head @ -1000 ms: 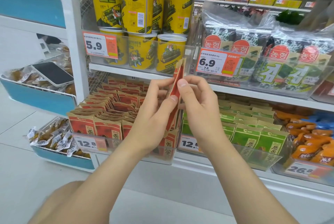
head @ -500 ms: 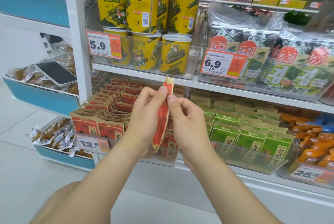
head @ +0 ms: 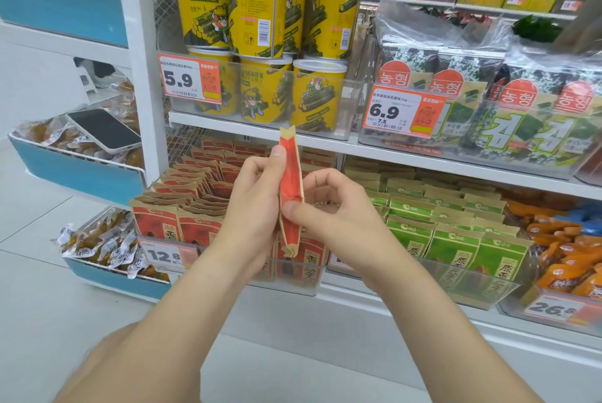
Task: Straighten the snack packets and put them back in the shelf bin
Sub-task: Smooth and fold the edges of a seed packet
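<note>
Held edge-on, the packet [head: 291,181] is hiding its printed face. The left hand [head: 252,207] is covering part of the near bin [head: 293,282] and its price tag [head: 161,254]. Orange packs [head: 566,259] are running off the right edge, their label [head: 553,308] blurring.

Packet [head: 291,187] before shelf bin [head: 301,285]; cans [head: 254,12] on shelf [head: 260,135] above; phone [head: 104,130] left.

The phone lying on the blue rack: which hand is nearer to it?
Left. The left hand grips the red packet right of the phone; the right hand pinches the packet's far side.
</note>
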